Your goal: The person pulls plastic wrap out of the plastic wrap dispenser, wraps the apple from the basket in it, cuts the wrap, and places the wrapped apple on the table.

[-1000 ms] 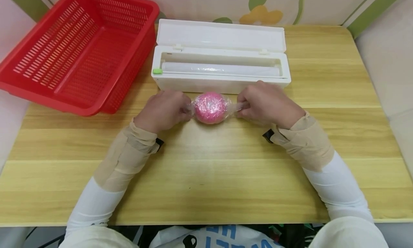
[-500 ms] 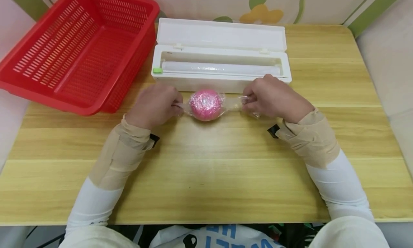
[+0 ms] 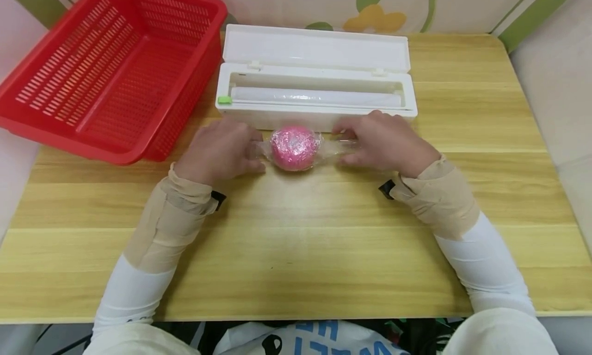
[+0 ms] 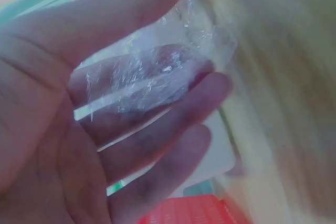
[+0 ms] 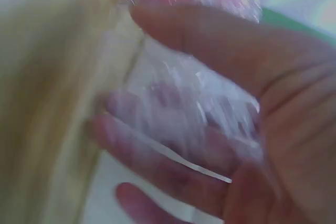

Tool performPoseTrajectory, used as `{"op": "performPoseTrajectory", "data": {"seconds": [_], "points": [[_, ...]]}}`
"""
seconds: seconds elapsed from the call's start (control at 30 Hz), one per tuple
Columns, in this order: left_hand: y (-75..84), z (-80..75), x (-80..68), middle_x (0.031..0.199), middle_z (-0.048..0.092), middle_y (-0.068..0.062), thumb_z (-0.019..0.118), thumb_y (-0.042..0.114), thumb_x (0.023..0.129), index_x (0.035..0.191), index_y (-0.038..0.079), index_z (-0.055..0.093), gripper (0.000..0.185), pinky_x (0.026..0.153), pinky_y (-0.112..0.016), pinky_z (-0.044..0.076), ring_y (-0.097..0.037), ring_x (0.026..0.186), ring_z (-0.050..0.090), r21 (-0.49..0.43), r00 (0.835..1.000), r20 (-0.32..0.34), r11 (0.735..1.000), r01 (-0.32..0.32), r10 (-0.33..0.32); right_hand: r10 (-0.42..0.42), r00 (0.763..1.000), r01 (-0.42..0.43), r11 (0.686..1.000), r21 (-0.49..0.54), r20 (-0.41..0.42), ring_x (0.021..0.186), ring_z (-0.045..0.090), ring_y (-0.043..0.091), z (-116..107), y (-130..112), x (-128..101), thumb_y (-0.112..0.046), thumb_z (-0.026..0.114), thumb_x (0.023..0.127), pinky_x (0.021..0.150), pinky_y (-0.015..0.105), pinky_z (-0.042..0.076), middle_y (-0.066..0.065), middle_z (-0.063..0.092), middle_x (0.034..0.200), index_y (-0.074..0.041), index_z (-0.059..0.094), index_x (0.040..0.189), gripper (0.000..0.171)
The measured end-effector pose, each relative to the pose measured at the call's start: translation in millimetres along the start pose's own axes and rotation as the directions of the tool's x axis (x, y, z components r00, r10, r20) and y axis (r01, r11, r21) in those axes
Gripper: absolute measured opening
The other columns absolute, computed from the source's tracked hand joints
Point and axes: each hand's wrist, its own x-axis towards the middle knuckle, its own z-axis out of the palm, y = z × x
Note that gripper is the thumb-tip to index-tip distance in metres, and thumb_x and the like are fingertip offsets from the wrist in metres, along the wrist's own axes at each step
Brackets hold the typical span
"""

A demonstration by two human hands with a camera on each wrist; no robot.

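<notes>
A round pink object wrapped in clear cling film lies on the table in front of the white box, its film gathered into a tail on either side. My left hand is at the left tail, thumb and fingers spread apart; in the left wrist view the crinkled film lies between them. On the other side my right hand is likewise spread around the right tail, and the right wrist view has loose film between thumb and fingers. Neither hand pinches the film.
Behind the hands stands a white cling film dispenser, lid up, with a film roll inside and a green slider at its left end. A red plastic basket sits at the back left of the wooden table.
Both hands were pinching the film tails and drew apart, the left moving left. Now their fingers have loosened and spread. The pink object has shifted slightly left.
</notes>
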Motion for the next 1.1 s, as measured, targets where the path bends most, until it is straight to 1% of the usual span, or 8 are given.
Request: {"op": "performPoseTrajectory", "data": {"seconds": [0.13, 0.3, 0.37, 0.5, 0.63, 0.77, 0.97, 1.1], "points": [[1.9, 5.5, 3.9, 0.082, 0.074, 0.002, 0.087, 0.028, 0.089, 0.100, 0.021, 0.084, 0.013, 0.065, -0.043, 0.050, -0.022, 0.081, 0.061, -0.007, 0.999, -0.017, 1.000, -0.029, 0.029, -0.062, 0.994, 0.065, 0.997, 0.035, -0.088, 0.091, 0.072, 0.022, 12, -6, 7, -0.028, 0.087, 0.088, 0.075, 0.045, 0.056, 0.002, 0.080, 0.107, -0.016, 0.075, 0.120, 0.037], [3.1, 10.3, 8.1, 0.071, 0.066, 0.002, 0.081, 0.026, 0.094, 0.088, 0.023, 0.084, 0.007, 0.061, -0.041, 0.045, -0.021, 0.074, 0.055, -0.031, 0.998, -0.047, 0.999, -0.036, 0.034, -0.128, 0.982, 0.136, 0.990, 0.048, -0.141, 0.079, 0.067, 0.019, 18, -11, 7, -0.020, 0.088, 0.087, 0.071, 0.039, 0.054, 0.001, 0.078, 0.092, -0.012, 0.080, 0.099, 0.017], [2.6, 10.4, 7.6, 0.077, 0.071, 0.003, 0.084, 0.027, 0.092, 0.094, 0.024, 0.083, 0.004, 0.064, -0.043, 0.048, -0.020, 0.078, 0.058, -0.034, 0.999, -0.031, 0.999, -0.030, 0.029, -0.121, 0.984, 0.126, 0.992, 0.031, -0.130, 0.083, 0.068, 0.019, 18, -13, 7, -0.023, 0.090, 0.085, 0.074, 0.039, 0.054, 0.000, 0.079, 0.097, -0.013, 0.080, 0.105, 0.024], [1.4, 11.7, 7.3, 0.095, 0.077, 0.003, 0.088, 0.029, 0.088, 0.110, 0.022, 0.081, 0.025, 0.073, -0.049, 0.054, -0.022, 0.088, 0.064, -0.042, 1.000, -0.002, 0.999, -0.018, 0.018, -0.086, 0.989, 0.085, 0.996, -0.012, -0.118, 0.089, 0.069, 0.018, 20, -20, 7, -0.035, 0.089, 0.082, 0.071, 0.039, 0.052, -0.003, 0.079, 0.104, -0.019, 0.077, 0.120, 0.043], [1.2, 14.6, 8.2, 0.085, 0.073, 0.000, 0.085, 0.026, 0.090, 0.103, 0.020, 0.082, 0.014, 0.069, -0.047, 0.050, -0.024, 0.082, 0.059, -0.054, 1.000, -0.017, 0.998, -0.007, 0.006, -0.099, 0.986, 0.099, 0.995, -0.010, -0.133, 0.086, 0.070, 0.017, 23, -27, 10, -0.040, 0.090, 0.082, 0.068, 0.036, 0.052, -0.005, 0.080, 0.101, -0.023, 0.074, 0.126, 0.050], [3.1, 16.5, 9.1, 0.074, 0.066, -0.001, 0.085, 0.024, 0.090, 0.091, 0.018, 0.081, 0.008, 0.065, -0.042, 0.045, -0.023, 0.077, 0.055, -0.075, 1.000, -0.018, 0.997, -0.002, 0.001, -0.111, 0.983, 0.120, 0.991, 0.057, -0.143, 0.086, 0.073, 0.018, 26, -31, 13, -0.030, 0.092, 0.083, 0.070, 0.037, 0.059, 0.000, 0.081, 0.105, -0.023, 0.074, 0.131, 0.051], [7.1, 18.0, 9.1, 0.082, 0.067, -0.002, 0.088, 0.032, 0.088, 0.106, 0.016, 0.078, 0.026, 0.067, -0.043, 0.048, -0.025, 0.082, 0.057, -0.093, 0.999, 0.024, 0.995, 0.039, -0.037, -0.135, 0.979, 0.158, 0.975, 0.153, -0.150, 0.090, 0.075, 0.020, 29, -32, 15, -0.015, 0.089, 0.086, 0.078, 0.039, 0.062, 0.006, 0.082, 0.107, -0.017, 0.075, 0.129, 0.045], [8.1, 19.0, 9.6, 0.081, 0.072, 0.001, 0.088, 0.032, 0.088, 0.104, 0.017, 0.082, 0.022, 0.067, -0.044, 0.049, -0.024, 0.081, 0.058, -0.103, 0.999, 0.002, 0.994, 0.035, -0.034, -0.135, 0.983, 0.151, 0.980, 0.132, -0.125, 0.094, 0.072, 0.017, 26, -30, 13, -0.019, 0.090, 0.084, 0.082, 0.040, 0.060, -0.001, 0.081, 0.109, -0.020, 0.074, 0.131, 0.050]]}}
